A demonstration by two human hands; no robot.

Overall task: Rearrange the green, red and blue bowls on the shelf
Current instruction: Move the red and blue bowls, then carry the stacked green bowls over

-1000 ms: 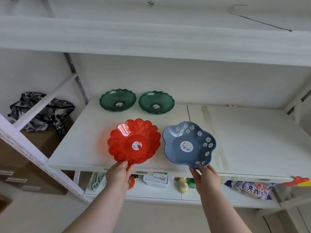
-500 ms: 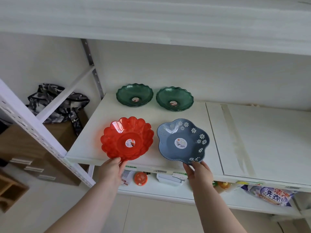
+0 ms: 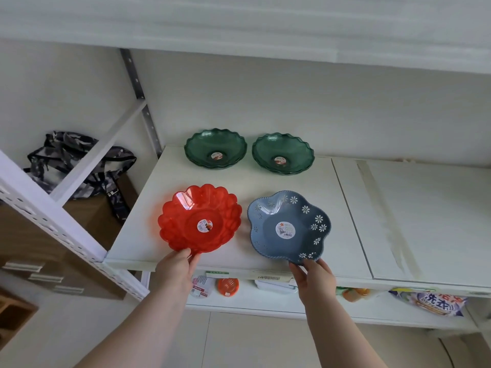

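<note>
The red bowl [image 3: 199, 219] and blue bowl [image 3: 289, 227] sit side by side at the shelf [image 3: 430, 221] front, two green bowls [image 3: 215, 148] behind; left hand [image 3: 176, 269] pinches the red rim, right hand [image 3: 314, 278] the blue rim; both look light, stiff plastic, likely slippery, best held by the scalloped near edge.

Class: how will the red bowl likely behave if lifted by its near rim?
The red bowl looks like thin translucent plastic, so it is probably light and slightly flexible. Held only at its near rim by the left hand, it may tilt. Its wide, shallow shape suggests it would slide, not roll.
</note>
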